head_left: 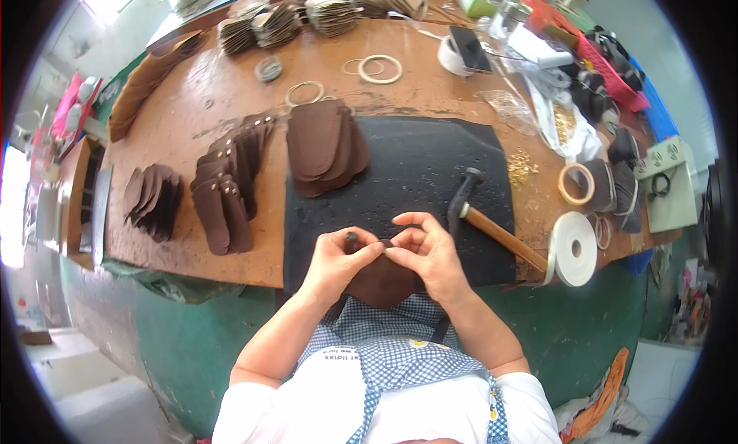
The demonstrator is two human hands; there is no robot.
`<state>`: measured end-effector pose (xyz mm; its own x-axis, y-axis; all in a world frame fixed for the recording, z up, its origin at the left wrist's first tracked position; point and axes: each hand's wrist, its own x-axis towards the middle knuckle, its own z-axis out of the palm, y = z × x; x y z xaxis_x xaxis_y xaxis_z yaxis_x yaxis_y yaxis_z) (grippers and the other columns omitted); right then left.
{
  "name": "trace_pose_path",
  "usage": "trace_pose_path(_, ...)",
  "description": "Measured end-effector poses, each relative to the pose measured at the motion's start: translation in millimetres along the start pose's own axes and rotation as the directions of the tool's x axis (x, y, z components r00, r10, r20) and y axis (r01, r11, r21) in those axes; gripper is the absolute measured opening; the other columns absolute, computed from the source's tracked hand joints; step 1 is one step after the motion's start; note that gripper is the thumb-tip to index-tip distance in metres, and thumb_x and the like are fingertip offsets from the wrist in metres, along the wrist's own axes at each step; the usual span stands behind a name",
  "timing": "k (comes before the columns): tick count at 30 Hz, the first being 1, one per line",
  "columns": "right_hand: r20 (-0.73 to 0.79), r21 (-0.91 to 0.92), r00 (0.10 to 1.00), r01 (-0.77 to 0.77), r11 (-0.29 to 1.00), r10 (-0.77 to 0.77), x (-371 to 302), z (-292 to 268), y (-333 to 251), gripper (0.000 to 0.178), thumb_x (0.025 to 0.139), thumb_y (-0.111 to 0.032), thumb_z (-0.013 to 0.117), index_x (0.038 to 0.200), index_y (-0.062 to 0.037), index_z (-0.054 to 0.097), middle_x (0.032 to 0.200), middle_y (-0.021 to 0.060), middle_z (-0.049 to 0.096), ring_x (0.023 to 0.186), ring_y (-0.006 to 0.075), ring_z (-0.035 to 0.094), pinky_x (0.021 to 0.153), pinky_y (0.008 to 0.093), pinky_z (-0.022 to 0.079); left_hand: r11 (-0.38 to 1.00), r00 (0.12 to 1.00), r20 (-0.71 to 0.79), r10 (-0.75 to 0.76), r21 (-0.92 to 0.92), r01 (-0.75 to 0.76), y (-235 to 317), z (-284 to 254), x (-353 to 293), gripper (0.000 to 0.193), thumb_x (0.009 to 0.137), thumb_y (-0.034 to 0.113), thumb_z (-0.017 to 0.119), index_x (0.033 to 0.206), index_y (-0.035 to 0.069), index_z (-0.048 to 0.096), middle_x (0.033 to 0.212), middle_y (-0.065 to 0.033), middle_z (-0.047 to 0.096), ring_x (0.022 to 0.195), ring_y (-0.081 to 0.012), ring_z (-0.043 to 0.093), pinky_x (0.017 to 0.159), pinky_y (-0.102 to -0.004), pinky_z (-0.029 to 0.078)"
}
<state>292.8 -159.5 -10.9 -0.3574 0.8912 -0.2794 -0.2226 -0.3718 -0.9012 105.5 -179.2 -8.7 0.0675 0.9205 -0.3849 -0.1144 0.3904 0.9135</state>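
Observation:
Close to the table's front edge, my left hand point(340, 258) and my right hand point(430, 261) meet over a dark brown leather piece point(383, 284). Thumbs and forefingers of both are pinched together at its upper edge; any small part between the fingertips is too small to make out. The dark round end of a short rod-like tool point(351, 242) pokes out of my left hand. Right of my right hand lies a hammer point(500, 235) with a wooden handle, on the black mat point(415, 148). Stacked rounded brown leather pieces point(323, 148) rest beyond my left hand.
Leather strips with studs point(223, 190) and a smaller leather pile point(154, 202) lie at left. On the right are small gold-coloured fittings point(521, 168), a white tape roll point(574, 249) and a tan tape roll point(576, 184). A phone point(470, 49) and leather stacks point(332, 16) sit farther back.

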Motion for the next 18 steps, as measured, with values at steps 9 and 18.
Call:
trace_pose_path(9,0.076,-0.082,0.995,0.070,0.994,-0.064,3.5,-5.2,1.2,0.044,0.088,-0.001,0.075,0.124,-0.0073,0.052,0.097,0.0003,0.064,0.096,0.0070,0.062,0.088,0.0245,0.051,0.999,0.999,-0.018,0.035,0.035,-0.035,6.0,-1.9,-5.7,0.012,0.085,0.008,0.077,0.092,0.002,0.069,0.080,0.0031,0.064,0.074,-0.0041,0.057,0.066,-0.0194,0.044)
trace_pose_path(18,-0.275,-0.678,0.828,0.193,0.709,-0.489,29.3,-108.5,-71.4,0.011,0.096,-0.011,0.068,0.099,-0.0012,0.068,0.088,0.0021,0.070,0.084,0.0106,0.065,0.076,0.0279,0.053,0.240,0.408,0.094,0.908,0.681,-0.692,60.3,-2.6,19.2,0.017,0.075,-0.009,0.073,0.086,0.003,0.067,0.083,-0.0044,0.062,0.072,-0.0153,0.057,0.062,-0.0274,0.045)
